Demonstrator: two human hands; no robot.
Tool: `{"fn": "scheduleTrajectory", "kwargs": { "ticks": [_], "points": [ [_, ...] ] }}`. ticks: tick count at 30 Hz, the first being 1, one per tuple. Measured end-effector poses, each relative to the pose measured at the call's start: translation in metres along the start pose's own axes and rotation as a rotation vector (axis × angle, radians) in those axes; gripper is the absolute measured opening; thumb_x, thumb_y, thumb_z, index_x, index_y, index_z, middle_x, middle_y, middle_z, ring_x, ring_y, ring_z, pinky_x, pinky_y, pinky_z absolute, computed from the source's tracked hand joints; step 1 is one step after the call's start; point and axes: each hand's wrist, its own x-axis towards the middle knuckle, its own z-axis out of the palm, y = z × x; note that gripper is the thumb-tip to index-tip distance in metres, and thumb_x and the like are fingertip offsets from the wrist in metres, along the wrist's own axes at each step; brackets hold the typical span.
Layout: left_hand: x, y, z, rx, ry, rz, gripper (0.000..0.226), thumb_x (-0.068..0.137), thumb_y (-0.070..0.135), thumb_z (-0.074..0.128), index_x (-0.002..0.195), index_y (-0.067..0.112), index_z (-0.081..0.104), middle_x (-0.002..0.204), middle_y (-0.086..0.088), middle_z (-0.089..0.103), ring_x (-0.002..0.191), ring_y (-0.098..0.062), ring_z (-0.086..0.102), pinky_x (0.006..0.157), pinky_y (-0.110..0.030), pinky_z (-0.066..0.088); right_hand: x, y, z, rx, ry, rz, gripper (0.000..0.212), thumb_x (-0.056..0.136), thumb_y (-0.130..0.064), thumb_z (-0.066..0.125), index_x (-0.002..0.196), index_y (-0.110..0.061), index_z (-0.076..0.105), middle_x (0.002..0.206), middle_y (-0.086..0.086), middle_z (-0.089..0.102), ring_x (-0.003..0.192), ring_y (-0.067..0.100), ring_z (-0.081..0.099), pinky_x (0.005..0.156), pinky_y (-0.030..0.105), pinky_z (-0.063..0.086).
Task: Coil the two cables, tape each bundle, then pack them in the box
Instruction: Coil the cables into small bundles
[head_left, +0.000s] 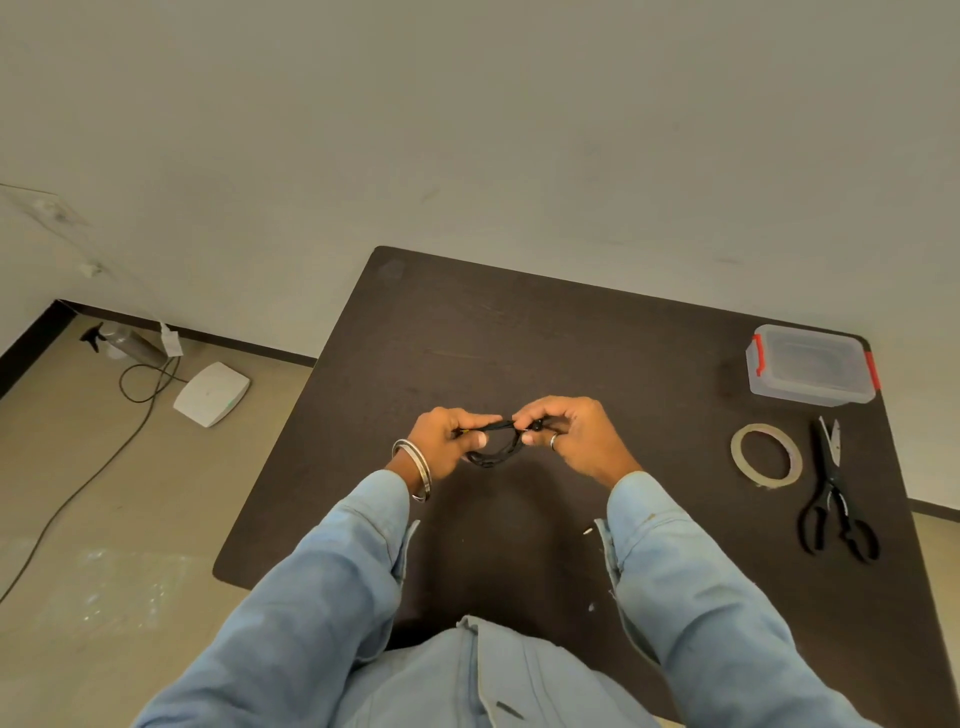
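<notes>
Head view: both hands are raised just above the middle of the dark desk, close together. The left hand and the right hand each pinch one side of a small coiled black cable, whose loops hang between them. No second cable is visible. Judged step: the first coil is being gathered, not yet taped. The tape roll and black scissors lie untouched at the right edge; the clear box with red clips sits lidded beyond them. Next move likely requires one hand to keep the coil while the other fetches tape.
</notes>
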Motion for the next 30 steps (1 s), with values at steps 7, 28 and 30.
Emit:
{"fn": "scheduleTrajectory", "kwargs": {
  "ticks": [7,28,30],
  "points": [
    [0.007,0.001,0.011,-0.211,0.119,-0.18,0.022,0.091,0.001,0.055,0.106,0.006,0.07,0.091,-0.008,0.066,0.068,-0.017,0.064,0.061,-0.023,0.059,-0.004,0.006,0.011,0.117,0.057,-0.029,0.031,0.074,0.015,0.069,0.085,-0.013,0.073,0.103,0.003,0.07,0.095,0.014,0.068,0.086,0.025,0.054],
    [0.002,-0.028,0.073,-0.178,-0.049,-0.416,0.031,0.081,0.001,0.068,0.11,0.011,0.068,0.1,-0.009,0.069,0.084,-0.02,0.065,0.075,-0.03,0.059,-0.049,0.054,0.037,-0.051,0.256,0.46,0.016,0.082,-0.004,0.071,0.078,-0.019,0.068,0.078,0.007,0.067,0.078,0.022,0.067,0.07,0.032,0.06],
    [0.003,-0.027,0.083,-0.126,-0.05,-0.388,0.031,0.081,0.005,0.069,0.111,0.011,0.068,0.101,-0.007,0.068,0.083,-0.019,0.064,0.078,-0.031,0.058,-0.056,0.061,0.037,-0.061,0.312,0.482,0.016,0.082,-0.006,0.072,0.077,-0.02,0.067,0.077,0.005,0.067,0.079,0.023,0.067,0.072,0.036,0.06]
  ]
}}
